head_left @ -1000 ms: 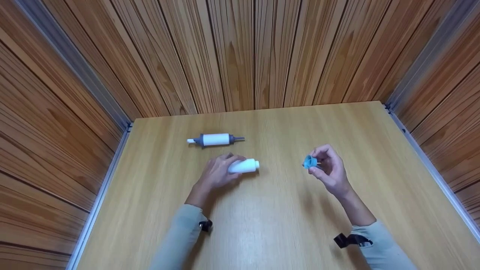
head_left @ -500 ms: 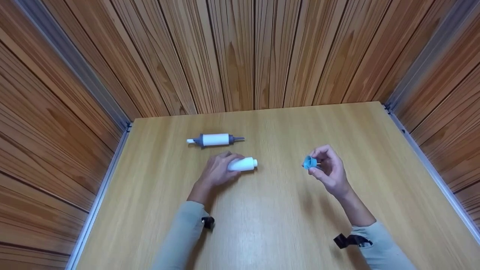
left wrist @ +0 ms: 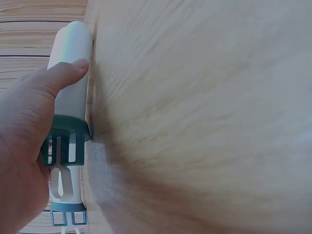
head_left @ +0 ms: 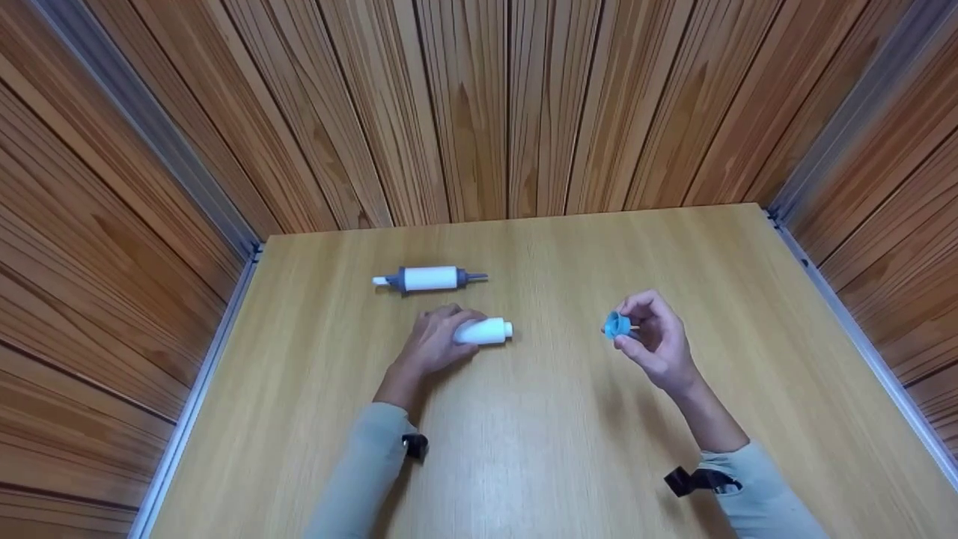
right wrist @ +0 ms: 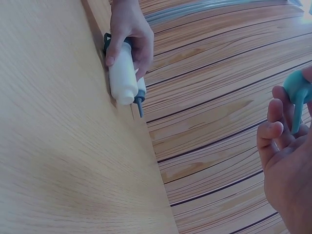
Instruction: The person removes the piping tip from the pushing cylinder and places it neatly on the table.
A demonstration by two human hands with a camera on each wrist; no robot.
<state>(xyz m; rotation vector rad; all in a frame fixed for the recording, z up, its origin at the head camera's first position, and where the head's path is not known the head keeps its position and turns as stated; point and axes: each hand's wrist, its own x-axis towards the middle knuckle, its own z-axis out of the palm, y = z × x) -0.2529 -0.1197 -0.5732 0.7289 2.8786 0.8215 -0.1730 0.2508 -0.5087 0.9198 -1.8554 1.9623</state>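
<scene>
White bottle (head_left: 485, 332) sits in left hand (head_left: 432, 343) — plain-sided.

We can read no text, label, brand, number or sign in any view. We make out none on the visible side of the white bottle (head_left: 483, 331), none on the dark-ended white cylinder (head_left: 430, 278) lying just beyond that bottle, none on the blue spouted cap (head_left: 617, 326) to the bottle's right, and none on the tabletop (head_left: 554, 419) around it.
</scene>
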